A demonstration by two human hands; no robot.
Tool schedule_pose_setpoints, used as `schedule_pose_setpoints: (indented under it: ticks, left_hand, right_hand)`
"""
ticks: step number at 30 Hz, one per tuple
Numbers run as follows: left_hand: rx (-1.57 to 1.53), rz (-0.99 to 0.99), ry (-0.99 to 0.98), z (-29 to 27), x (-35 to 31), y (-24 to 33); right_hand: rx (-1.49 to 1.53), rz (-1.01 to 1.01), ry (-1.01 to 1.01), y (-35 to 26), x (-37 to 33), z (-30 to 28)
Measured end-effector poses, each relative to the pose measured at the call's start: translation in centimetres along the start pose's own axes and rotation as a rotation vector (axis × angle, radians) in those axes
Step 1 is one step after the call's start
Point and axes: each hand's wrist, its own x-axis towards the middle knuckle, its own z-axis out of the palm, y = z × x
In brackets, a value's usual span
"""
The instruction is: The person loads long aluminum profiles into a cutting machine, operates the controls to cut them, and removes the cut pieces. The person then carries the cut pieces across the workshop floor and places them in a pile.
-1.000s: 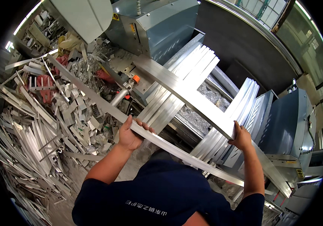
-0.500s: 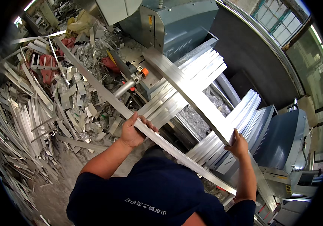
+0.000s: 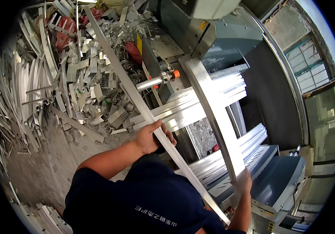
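Observation:
My left hand (image 3: 152, 137) is closed around a long, thin aluminium bar (image 3: 121, 74) that slants from the scrap heap at the upper left down past my body. Its thumb lies over the bar's top, with the fingers wrapped beneath. To the right, my right hand (image 3: 242, 183) grips the near end of a broader aluminium bar (image 3: 216, 113), slightly blurred. This broader bar lies across bundles of shorter aluminium profiles (image 3: 179, 113), and its far end reaches the grey machine head (image 3: 230, 43). A second bundle of profiles (image 3: 249, 142) sits close to my right hand.
A second grey machine head (image 3: 278, 179) stands at the lower right. A metal rod with an orange knob (image 3: 175, 74) sticks out between the bars. Heaped aluminium offcuts (image 3: 91, 66) cover the floor at left. Metal shavings (image 3: 201, 136) lie in the machine bed.
The whole view has turned and shifted, so machine and scrap sit differently. Both hands keep their holds on the bars; the long thin bar now slants more steeply in the picture.

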Motion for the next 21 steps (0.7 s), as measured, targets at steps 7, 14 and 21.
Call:
schedule_pose_setpoints:
  ticks: [7, 14, 21]
  left_hand:
    - [-0.037, 0.024, -0.003, -0.9, -0.4, -0.2]
    - [-0.004, 0.021, 0.007, -0.6, 0.4, 0.0]
    - [0.002, 0.01, 0.032, -0.3, 1.1, 0.0]
  right_hand:
    - [-0.008, -0.025, -0.019, -0.2, 0.6, 0.3]
    - [-0.004, 0.015, -0.078, -4.2, 2.4, -0.9]
    - [0.053, -0.005, -0.013, -4.6, 3.0, 0.1]
